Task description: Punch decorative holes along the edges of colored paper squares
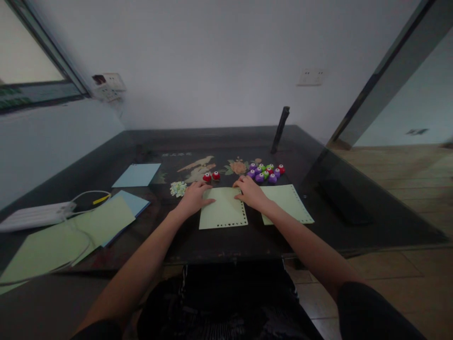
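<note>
Green paper sheet (222,210), punched along its near edge, flat on dark worktop (212,241); left hand (193,198) and right hand (249,191) press its far corners, fingers flat, gripping nothing. Far edge partly hidden beneath both hands. Small punches (265,173) behind, blurred; shapes unclear.

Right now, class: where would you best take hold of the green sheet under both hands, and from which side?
Probably the green sheet at its bare near edge with the punched holes, coming from the person's side: it lies flat, and the left hand and right hand cover its far corners.

Green sheet's (223,208) far corners under both hands' fingers (207,201).
</note>
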